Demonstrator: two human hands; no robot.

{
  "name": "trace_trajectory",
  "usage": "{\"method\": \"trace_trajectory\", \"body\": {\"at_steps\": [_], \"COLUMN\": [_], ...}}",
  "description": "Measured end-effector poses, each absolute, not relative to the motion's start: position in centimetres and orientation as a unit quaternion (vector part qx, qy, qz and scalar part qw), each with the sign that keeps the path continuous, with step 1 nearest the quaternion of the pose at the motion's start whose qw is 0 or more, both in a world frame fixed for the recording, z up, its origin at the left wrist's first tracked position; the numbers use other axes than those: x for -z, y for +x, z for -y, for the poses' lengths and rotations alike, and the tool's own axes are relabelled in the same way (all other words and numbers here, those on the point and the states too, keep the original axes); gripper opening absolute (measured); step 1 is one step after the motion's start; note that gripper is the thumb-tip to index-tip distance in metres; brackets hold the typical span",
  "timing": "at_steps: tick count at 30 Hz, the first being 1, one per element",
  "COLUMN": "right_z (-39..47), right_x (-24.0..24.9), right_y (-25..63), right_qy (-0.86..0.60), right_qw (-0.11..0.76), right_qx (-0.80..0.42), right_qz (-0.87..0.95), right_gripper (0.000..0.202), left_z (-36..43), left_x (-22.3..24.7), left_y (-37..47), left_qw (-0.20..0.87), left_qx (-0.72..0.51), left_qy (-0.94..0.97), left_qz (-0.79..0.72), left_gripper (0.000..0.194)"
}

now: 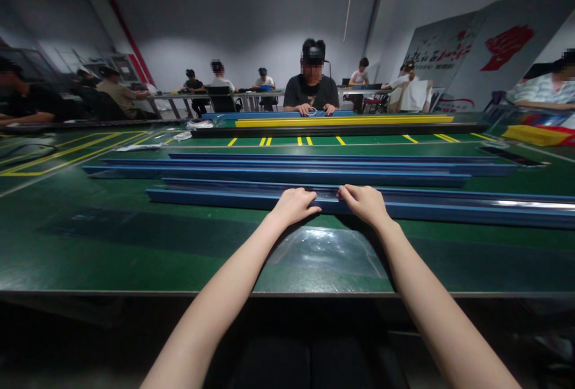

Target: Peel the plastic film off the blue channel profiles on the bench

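A long blue channel-shaped rail (215,196) lies crosswise on the green table before me, its open trough facing up. My left hand (296,205) is closed over the front wall of this rail, fingers curled into the trough and thumb on the near side. Just to its right, my right hand (365,202) grips the same rail with bent fingers at the trough. A small gap separates the two hands. Fingertips are partly hidden inside the trough. Shiny clear reflections show in the rail's right part.
More blue rails (278,172) lie parallel behind. Farther back are a yellow rail (345,121) and a dark rail (269,132). A clear plastic sheet (327,251) covers the green table (135,275) near its front edge. A phone-like dark slab (512,155) lies right. A co-worker (311,90) sits opposite.
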State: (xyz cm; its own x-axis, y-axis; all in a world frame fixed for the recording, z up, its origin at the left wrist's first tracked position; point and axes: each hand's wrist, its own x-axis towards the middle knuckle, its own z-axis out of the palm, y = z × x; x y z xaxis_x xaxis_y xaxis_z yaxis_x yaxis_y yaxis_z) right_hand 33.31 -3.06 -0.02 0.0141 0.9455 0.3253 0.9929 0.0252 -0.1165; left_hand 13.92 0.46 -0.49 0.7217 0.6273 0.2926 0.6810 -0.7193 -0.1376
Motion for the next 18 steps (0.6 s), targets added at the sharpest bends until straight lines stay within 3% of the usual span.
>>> {"method": "trace_trajectory", "body": {"at_steps": [18], "right_z": [3.02], "right_x": [0.04], "right_y": [33.70], "right_qy": [-0.725], "right_qw": [0.171], "right_qx": [0.088], "right_qz": [0.661], "right_gripper": [0.046], "left_z": [-0.89], "left_x": [0.79], "left_y": [13.67], "left_qw": [0.080], "left_qx": [0.146], "left_qy": [-0.920], "left_qz": [0.354], "left_gripper": [0.031]}}
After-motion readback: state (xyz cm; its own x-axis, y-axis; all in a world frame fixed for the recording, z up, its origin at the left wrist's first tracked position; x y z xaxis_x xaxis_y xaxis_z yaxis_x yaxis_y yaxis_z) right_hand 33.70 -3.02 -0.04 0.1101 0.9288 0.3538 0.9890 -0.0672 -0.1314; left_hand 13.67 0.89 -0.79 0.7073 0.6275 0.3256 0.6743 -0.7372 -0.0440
